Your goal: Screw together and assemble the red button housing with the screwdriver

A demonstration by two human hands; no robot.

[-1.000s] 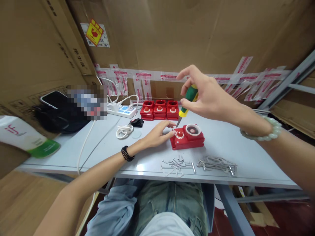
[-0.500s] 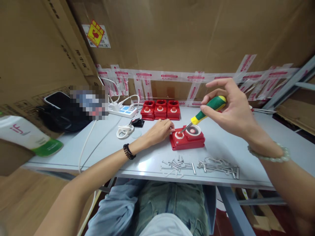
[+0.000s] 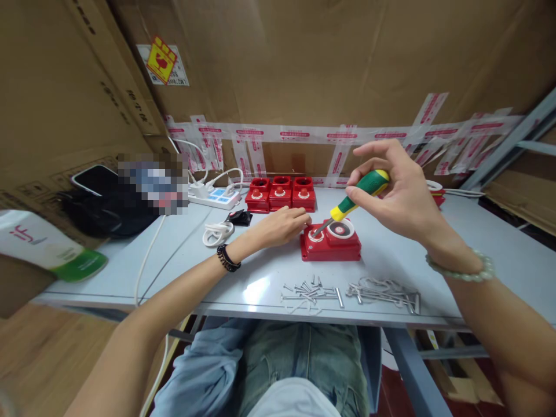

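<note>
A red alarm box (image 3: 332,247) with a round white-rimmed opening lies on the grey table (image 3: 174,266). My left hand (image 3: 280,226) rests at its left edge, fingertips touching the box. My right hand (image 3: 397,194) grips a green and yellow screwdriver (image 3: 354,197), held at a slant. Its tip points down into the small round button at the box's left end. A pile of screws (image 3: 310,289) and a heap of metal clips (image 3: 384,289) lie near the table's front edge.
Three more red boxes (image 3: 280,194) stand in a row at the back. A white power strip (image 3: 212,197) with cables, a coiled white cord (image 3: 217,233), a black bag (image 3: 104,211) and a phone (image 3: 91,176) lie to the left. Taped cardboard walls surround the table.
My right hand swung the screwdriver from near upright to a slant, and its tip came down onto the box's button. My left hand stayed at the box's left edge.
</note>
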